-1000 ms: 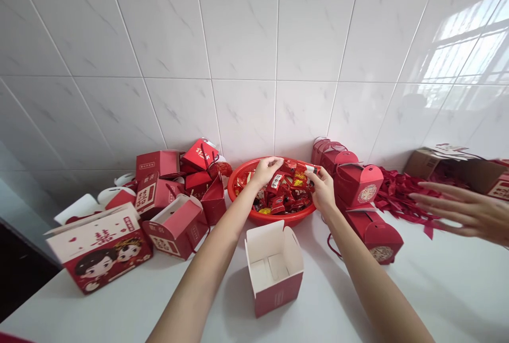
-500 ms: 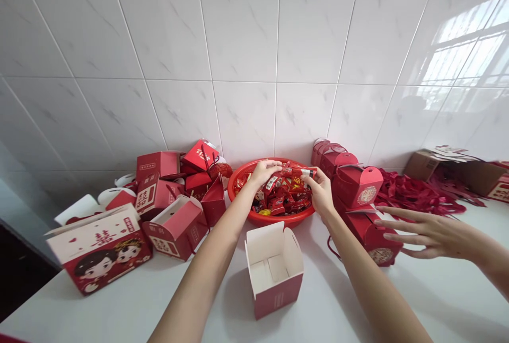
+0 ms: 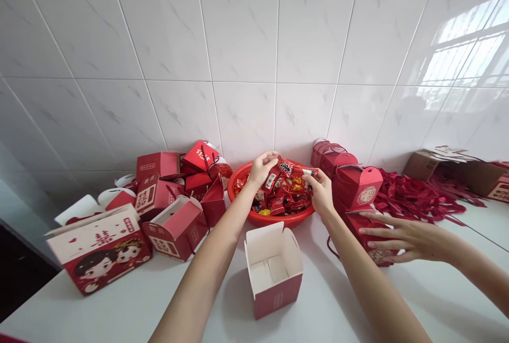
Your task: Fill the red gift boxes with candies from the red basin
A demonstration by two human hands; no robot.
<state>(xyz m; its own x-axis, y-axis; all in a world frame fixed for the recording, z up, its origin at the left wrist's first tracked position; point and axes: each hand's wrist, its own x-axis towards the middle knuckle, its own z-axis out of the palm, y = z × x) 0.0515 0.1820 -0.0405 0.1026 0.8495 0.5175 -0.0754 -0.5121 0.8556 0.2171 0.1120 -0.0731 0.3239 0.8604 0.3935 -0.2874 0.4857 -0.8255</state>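
My left hand (image 3: 261,172) is pinched on a red candy packet (image 3: 285,166) with dark lettering, above the red basket (image 3: 289,221). Between the fingers and thumb of my right hand (image 3: 323,194) is another red wrapped candy (image 3: 306,172) with a pale end. The two pieces lie close together, and I cannot tell whether they touch. Several wrapped candies (image 3: 284,201), mostly red, fill the basket below. In front of it stands an open box (image 3: 277,298), dark red outside and white inside, with its flaps up and nothing visible in it.
Another person's hand (image 3: 409,239) reaches in from the right, fingers spread over a red box (image 3: 360,223). More closed red boxes (image 3: 358,184) line up behind it. Red ribbons (image 3: 413,194) and a cardboard box (image 3: 421,165) lie farther right. Several gift boxes (image 3: 170,226) crowd the left.
My left fingers have shifted slightly, and more of the lettered red packet shows. The other person's hand has moved left over the red box.
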